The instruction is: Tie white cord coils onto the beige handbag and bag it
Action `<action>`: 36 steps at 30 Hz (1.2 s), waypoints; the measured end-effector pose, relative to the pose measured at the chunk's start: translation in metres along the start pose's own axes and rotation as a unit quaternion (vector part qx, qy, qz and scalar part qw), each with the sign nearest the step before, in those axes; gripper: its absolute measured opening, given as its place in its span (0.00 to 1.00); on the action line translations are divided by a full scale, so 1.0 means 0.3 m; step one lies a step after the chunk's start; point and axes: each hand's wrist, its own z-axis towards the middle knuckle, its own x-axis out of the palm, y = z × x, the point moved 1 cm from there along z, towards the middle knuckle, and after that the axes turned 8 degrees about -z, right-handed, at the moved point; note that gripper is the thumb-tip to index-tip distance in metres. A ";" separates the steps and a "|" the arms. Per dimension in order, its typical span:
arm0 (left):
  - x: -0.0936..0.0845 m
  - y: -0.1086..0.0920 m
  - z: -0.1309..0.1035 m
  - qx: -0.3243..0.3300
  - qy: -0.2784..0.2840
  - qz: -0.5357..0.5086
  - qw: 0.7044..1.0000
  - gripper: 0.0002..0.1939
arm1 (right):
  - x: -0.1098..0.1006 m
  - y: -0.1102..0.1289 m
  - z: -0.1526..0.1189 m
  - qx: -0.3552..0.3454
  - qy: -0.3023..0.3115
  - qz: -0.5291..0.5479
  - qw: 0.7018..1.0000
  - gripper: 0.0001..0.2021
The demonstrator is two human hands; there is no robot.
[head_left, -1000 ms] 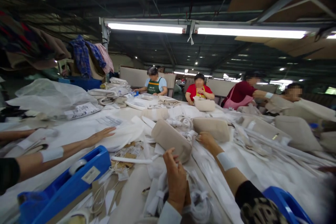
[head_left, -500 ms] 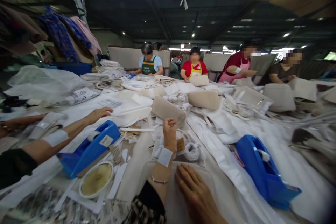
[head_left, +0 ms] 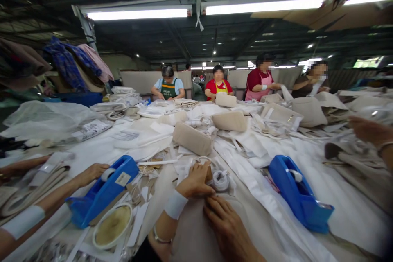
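Observation:
In front of me lies a smooth beige fabric piece [head_left: 190,231]; in the earlier frame it showed a clear plastic wrap. My right hand [head_left: 225,219] rests flat on its upper right part, fingers stretched forward. My left hand [head_left: 195,180], with a white wristband and a bracelet, is over its far end. Its thumb stands apart from its fingers and points towards my right hand. Those fingers are beside a small brown tag [head_left: 209,173], partly hiding it. A bagged white coil [head_left: 221,180] lies just to the right.
Blue tape dispensers stand left [head_left: 102,192] and right [head_left: 301,192]. A round tub [head_left: 112,226] sits front left. Padded beige pieces [head_left: 192,138] and white wrapping [head_left: 254,188] cover the table. A neighbour's hand [head_left: 92,174] is at the left dispenser; another hand [head_left: 370,131] shows at right.
My left hand has come down and nearer, beside my right hand, its fingers unfolding. The neighbour's hand on the left has drawn back to the dispenser. Another hand has appeared at right.

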 end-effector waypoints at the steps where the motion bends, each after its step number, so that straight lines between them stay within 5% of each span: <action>1: 0.000 0.004 0.007 -0.009 0.014 0.007 1.000 0.43 | -0.002 0.000 0.001 0.000 0.001 0.002 1.000 0.21; 8: -0.007 -0.015 0.211 -0.040 0.029 -0.116 0.992 0.11 | -0.003 0.005 -0.001 0.012 0.006 0.002 1.000 0.23; 13: 0.011 -0.046 0.311 -0.001 -0.008 -0.159 0.987 0.19 | -0.005 0.010 -0.001 0.018 0.007 -0.002 1.000 0.23; 19: -0.047 0.043 0.215 0.046 -0.047 -0.031 0.997 0.06 | -0.009 0.006 -0.004 0.008 0.002 0.006 1.000 0.22; 25: 0.010 0.108 0.096 0.079 0.008 0.126 0.989 0.04 | -0.011 0.003 -0.015 -0.002 0.007 -0.009 1.000 0.21; 36: 0.055 0.146 0.111 0.054 0.052 0.253 0.965 0.06 | -0.004 0.012 0.017 0.020 0.077 -0.121 0.989 0.27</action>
